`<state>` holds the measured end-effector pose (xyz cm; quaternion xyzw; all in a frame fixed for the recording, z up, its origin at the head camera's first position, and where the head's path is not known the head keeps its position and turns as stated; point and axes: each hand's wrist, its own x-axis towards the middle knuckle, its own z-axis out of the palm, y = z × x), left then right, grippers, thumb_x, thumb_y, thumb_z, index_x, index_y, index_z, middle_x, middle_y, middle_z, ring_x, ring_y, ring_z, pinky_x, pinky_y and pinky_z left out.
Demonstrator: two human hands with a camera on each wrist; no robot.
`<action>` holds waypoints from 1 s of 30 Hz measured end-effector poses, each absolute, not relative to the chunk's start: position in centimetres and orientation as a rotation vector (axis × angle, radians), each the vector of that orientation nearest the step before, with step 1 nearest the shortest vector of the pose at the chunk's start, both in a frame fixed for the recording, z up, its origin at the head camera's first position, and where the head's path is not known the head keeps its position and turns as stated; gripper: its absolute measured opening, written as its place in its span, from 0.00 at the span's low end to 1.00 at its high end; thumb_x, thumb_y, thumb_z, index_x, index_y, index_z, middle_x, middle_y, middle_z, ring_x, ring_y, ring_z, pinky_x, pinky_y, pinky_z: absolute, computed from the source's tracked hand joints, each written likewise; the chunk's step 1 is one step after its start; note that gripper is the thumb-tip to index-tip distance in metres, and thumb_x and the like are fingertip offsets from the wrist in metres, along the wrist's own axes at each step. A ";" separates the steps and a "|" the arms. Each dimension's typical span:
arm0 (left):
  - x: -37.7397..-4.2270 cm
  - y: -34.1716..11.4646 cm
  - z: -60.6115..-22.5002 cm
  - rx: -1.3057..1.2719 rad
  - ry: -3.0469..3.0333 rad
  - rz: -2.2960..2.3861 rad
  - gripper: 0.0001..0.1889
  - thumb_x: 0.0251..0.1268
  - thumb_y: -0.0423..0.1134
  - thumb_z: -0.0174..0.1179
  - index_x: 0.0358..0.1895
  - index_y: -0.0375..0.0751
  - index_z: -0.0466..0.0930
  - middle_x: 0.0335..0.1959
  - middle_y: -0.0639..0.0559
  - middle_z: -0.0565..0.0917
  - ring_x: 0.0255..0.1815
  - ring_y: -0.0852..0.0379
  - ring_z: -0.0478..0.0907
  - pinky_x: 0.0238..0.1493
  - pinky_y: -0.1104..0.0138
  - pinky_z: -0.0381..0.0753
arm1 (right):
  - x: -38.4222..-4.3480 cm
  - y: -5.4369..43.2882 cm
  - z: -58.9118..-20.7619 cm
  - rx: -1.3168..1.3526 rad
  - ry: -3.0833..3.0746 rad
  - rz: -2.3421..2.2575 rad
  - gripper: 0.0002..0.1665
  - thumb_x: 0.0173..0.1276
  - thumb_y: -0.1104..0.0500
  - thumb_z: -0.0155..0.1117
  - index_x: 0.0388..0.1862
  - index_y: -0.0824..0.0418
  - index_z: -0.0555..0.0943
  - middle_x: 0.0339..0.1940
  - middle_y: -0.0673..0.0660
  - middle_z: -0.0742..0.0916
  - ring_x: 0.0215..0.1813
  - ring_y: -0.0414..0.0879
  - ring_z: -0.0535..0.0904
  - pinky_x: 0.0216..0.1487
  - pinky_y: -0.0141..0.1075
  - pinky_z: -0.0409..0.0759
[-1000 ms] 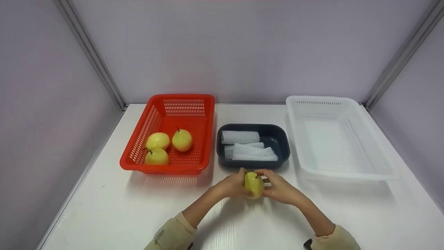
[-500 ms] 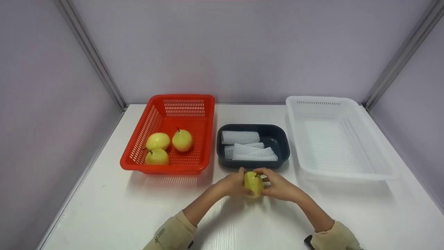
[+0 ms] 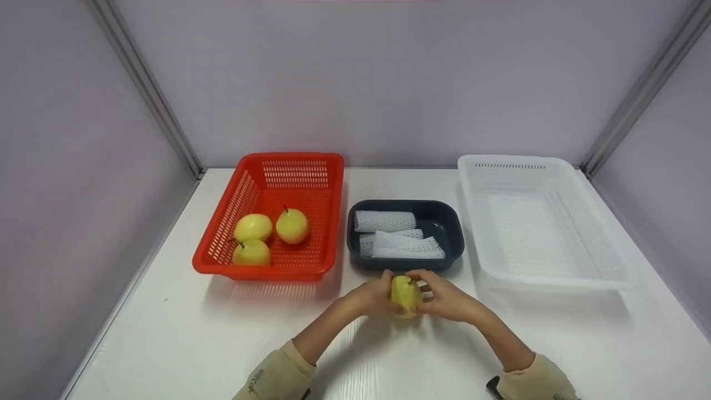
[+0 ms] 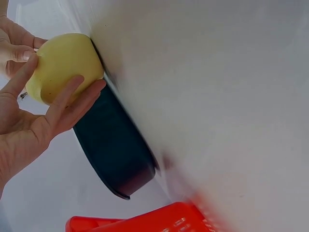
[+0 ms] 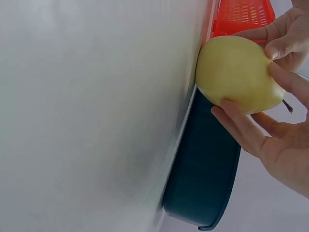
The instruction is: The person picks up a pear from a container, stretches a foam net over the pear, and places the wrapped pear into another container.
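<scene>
A yellow-green pear [image 3: 406,294] with a dark stem is held between both hands in front of the dark tray [image 3: 452,261]. My left hand [image 3: 373,296] grips its left side and my right hand [image 3: 449,300] its right. In the left wrist view, the fingers of the left hand [image 4: 29,128] curve around the bare pear [image 4: 65,60]. Thumb and fingers of the right hand [image 5: 282,145] lie against the pear [image 5: 236,70] in the right wrist view, its bottom close to the table. White foam net sleeves [image 3: 408,245] lie in the tray.
On the left, a red plastic basket [image 3: 328,222] contains 3 pears [image 3: 291,226]. A white plastic basket [image 3: 533,222] stands to the right of the tray. Pale walls [image 3: 355,83] enclose the white table [image 3: 166,333] at the back and sides.
</scene>
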<state>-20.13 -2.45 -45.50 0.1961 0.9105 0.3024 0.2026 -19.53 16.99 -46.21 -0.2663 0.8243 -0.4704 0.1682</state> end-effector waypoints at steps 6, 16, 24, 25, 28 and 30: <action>-20.1 -2.4 -45.3 0.535 2.537 0.844 0.46 0.51 0.44 0.67 0.66 0.22 0.51 0.52 0.34 0.74 0.51 0.46 0.73 0.52 0.59 0.70 | -19.5 17.0 -46.2 -0.741 2.338 -1.353 0.37 0.56 0.66 0.67 0.61 0.74 0.62 0.58 0.70 0.69 0.55 0.66 0.69 0.51 0.50 0.73; -19.8 -2.3 -45.3 0.566 2.583 0.791 0.39 0.51 0.44 0.67 0.61 0.27 0.58 0.42 0.40 0.78 0.44 0.47 0.75 0.46 0.59 0.73 | -19.2 16.9 -45.9 -0.739 2.338 -1.345 0.36 0.57 0.69 0.65 0.61 0.76 0.60 0.57 0.71 0.69 0.55 0.67 0.69 0.50 0.50 0.73; -20.1 -3.0 -44.0 0.473 2.712 0.926 0.25 0.55 0.47 0.65 0.49 0.34 0.69 0.38 0.46 0.75 0.39 0.51 0.74 0.40 0.60 0.74 | -19.4 17.0 -45.9 -0.752 2.351 -1.307 0.36 0.57 0.64 0.66 0.61 0.72 0.62 0.57 0.66 0.69 0.55 0.64 0.70 0.50 0.48 0.74; -20.3 -3.1 -43.9 0.436 2.740 0.970 0.24 0.56 0.47 0.64 0.48 0.34 0.70 0.39 0.46 0.75 0.39 0.51 0.74 0.41 0.59 0.74 | -19.4 17.0 -45.9 -0.749 2.356 -1.301 0.36 0.57 0.64 0.66 0.61 0.72 0.62 0.57 0.67 0.69 0.55 0.64 0.70 0.50 0.48 0.74; -20.7 -3.2 -44.1 0.333 2.822 1.183 0.20 0.56 0.43 0.64 0.46 0.34 0.71 0.41 0.43 0.73 0.42 0.47 0.73 0.42 0.57 0.73 | -19.4 16.9 -45.9 -0.740 2.365 -1.286 0.37 0.57 0.64 0.67 0.62 0.72 0.62 0.58 0.67 0.69 0.56 0.64 0.70 0.50 0.48 0.73; -21.1 -3.2 -44.4 0.283 2.860 1.359 0.18 0.54 0.39 0.65 0.45 0.34 0.72 0.42 0.42 0.72 0.45 0.45 0.71 0.44 0.56 0.71 | -19.4 16.9 -45.9 -0.737 2.372 -1.279 0.37 0.56 0.64 0.67 0.62 0.72 0.62 0.58 0.67 0.69 0.55 0.64 0.70 0.50 0.48 0.74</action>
